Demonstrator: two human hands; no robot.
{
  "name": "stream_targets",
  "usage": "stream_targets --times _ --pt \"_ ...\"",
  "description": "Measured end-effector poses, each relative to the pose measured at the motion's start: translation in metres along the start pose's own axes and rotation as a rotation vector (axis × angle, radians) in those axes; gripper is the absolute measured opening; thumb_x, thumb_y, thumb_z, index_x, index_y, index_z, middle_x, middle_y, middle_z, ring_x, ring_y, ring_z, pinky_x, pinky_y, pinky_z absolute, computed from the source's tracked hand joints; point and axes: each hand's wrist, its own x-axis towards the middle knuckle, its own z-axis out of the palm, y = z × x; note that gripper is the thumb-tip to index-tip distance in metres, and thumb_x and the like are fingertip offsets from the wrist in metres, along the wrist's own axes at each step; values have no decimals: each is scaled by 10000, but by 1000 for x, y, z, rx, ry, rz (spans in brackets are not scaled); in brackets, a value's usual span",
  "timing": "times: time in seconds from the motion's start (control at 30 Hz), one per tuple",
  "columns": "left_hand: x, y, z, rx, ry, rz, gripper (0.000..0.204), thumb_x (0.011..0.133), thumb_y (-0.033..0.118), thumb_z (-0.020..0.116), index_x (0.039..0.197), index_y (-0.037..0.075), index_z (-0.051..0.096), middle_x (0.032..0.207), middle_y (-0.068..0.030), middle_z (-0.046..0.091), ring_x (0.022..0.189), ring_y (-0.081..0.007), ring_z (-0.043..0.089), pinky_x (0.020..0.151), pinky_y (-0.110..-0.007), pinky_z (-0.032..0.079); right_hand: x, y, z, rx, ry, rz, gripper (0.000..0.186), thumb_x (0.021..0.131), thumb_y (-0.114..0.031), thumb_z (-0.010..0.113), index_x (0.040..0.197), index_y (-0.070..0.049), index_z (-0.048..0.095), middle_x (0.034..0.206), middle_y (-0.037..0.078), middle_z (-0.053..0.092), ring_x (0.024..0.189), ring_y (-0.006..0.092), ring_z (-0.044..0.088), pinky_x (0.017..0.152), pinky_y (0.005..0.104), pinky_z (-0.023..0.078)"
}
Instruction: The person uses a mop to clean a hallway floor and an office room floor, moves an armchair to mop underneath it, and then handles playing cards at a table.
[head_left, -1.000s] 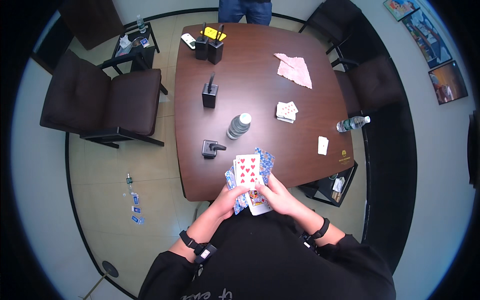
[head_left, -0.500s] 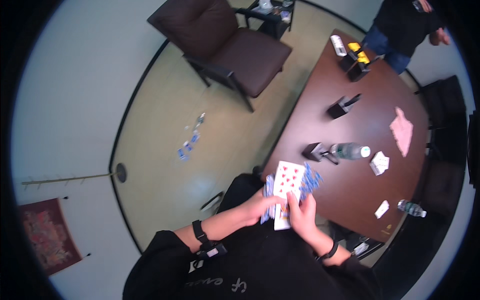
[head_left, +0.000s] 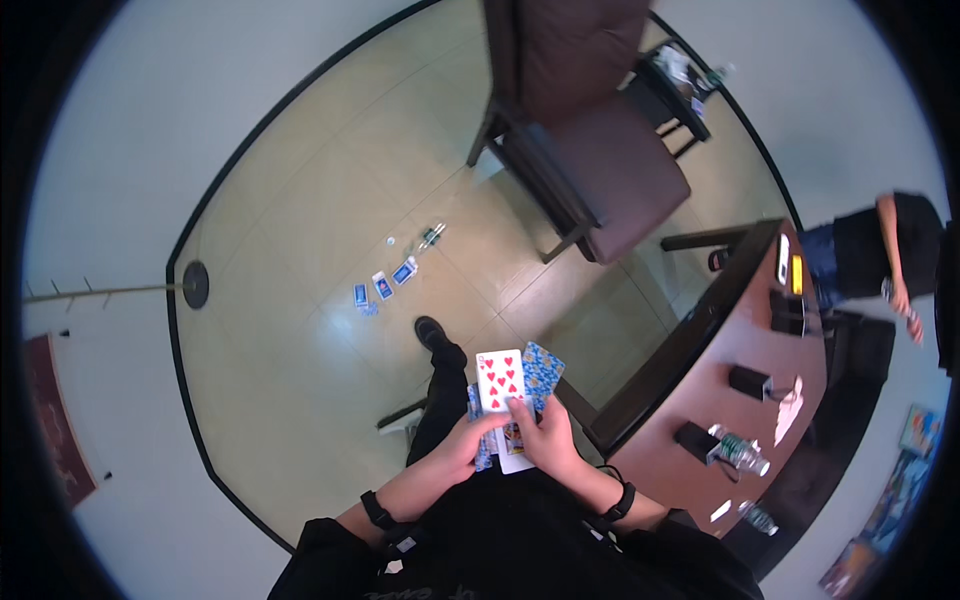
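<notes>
A fan of playing cards (head_left: 505,400) sits in front of my chest, a red hearts card on top and blue-patterned backs behind it. My left hand (head_left: 462,447) grips the lower left of the fan. My right hand (head_left: 545,440) holds its right side, fingers over the card faces. Both hands touch the cards and each other. On the floor ahead lie a few loose cards (head_left: 383,287) with blue backs.
A brown table (head_left: 735,360) curves along the right, carrying black boxes, a plastic bottle (head_left: 738,452) and pink cards. A dark armchair (head_left: 590,140) stands ahead. Another person (head_left: 880,262) stands at the table's far end. My shoe (head_left: 433,332) rests on the tan floor.
My view has swung left, away from the table toward the floor and the armchair. Both hands still hold the card fan in the same grip.
</notes>
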Motion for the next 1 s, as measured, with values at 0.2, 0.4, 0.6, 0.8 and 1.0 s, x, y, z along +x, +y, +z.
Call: stream_targets --times 0.2,0.4,0.6,0.8,1.0 --pt "-32 103 -57 -248 5 49 351 844 172 504 1156 25 437 1051 -117 564 931 -226 579 812 -369 473 76 -63 97 -148 -244 21 213 843 -169 559 900 31 513 710 80 585 629 88 516 562 258 434" --pt "-36 233 -47 -142 15 134 367 841 178 501 1165 22 426 1068 -123 556 946 -231 573 827 -379 470 174 -143 150 -79 -240 -24 233 847 -172 546 884 53 500 696 124 585 615 141 563 560 290 450" --pt "-21 399 -16 -88 46 363 400 826 209 477 1175 23 420 1065 -131 554 941 -257 571 822 -393 464 319 -207 204 -116 -302 -178 243 845 -193 551 885 44 511 705 107 588 642 119 553 569 284 460" --pt "10 566 -10 -143 151 605 495 795 253 473 1254 90 382 1145 -107 524 1049 -269 515 911 -443 398 494 -296 273 85 -671 -133 317 839 -232 489 1044 8 507 785 171 610 665 257 614 608 344 484" --pt "-6 721 31 -241 152 792 484 774 324 493 1181 68 436 1081 -101 551 963 -266 549 807 -422 453 625 -415 349 -95 -822 -396 302 832 -231 484 1019 5 509 869 196 594 823 334 579 734 396 446"
